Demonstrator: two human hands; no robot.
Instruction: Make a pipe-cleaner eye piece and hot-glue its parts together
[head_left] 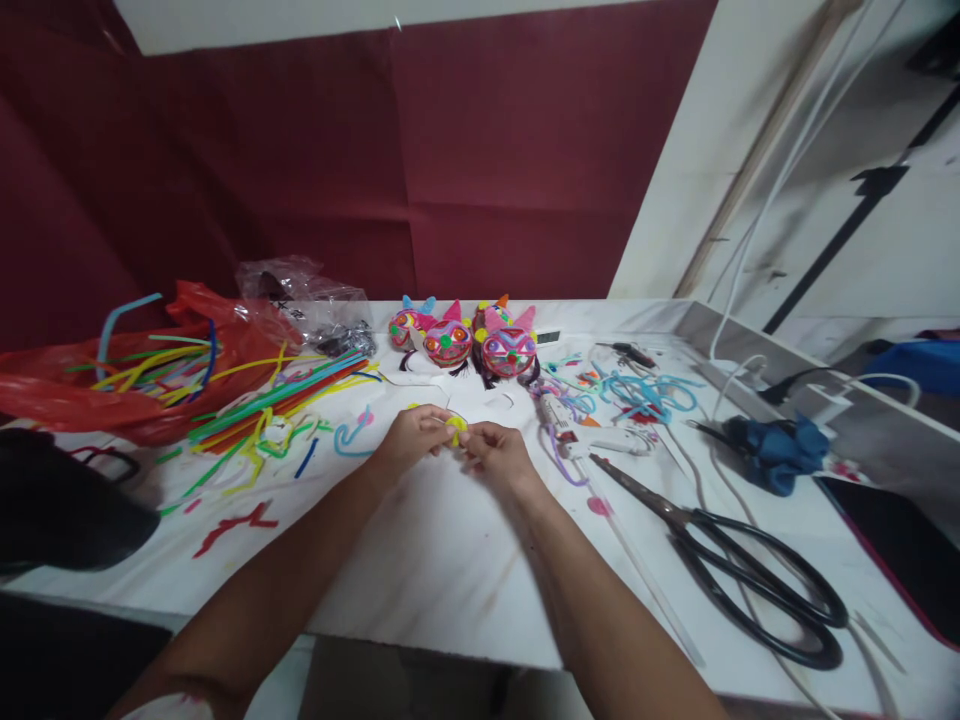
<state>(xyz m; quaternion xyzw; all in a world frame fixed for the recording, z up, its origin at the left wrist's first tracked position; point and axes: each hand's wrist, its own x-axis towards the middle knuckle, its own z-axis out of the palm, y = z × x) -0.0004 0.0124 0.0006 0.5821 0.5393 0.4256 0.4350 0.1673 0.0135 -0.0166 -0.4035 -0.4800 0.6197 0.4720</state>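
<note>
Above the middle of the white table, my left hand [416, 440] and my right hand [495, 455] meet around a small yellow coil [456, 430], which looks like wound pipe cleaner. Fingers of both hands are closed in a pinch on it, from either side. Behind my hands stand several colourful animal-face ornaments [448, 343] with pointed ears and dark tassels. A white glue gun [607, 440] lies right of my right hand. To the left of my left hand is a bent light-blue pipe cleaner [351, 437].
Large black-handled scissors [750, 560] and a clear glue stick [652, 580] lie at the right, near cables and a dark phone [892, 550]. At the left are bundled pipe cleaners [277, 405], a red plastic bag [225, 320] and a black container [67, 500]. Blue pipe cleaners [652, 395] lie tangled at the back right.
</note>
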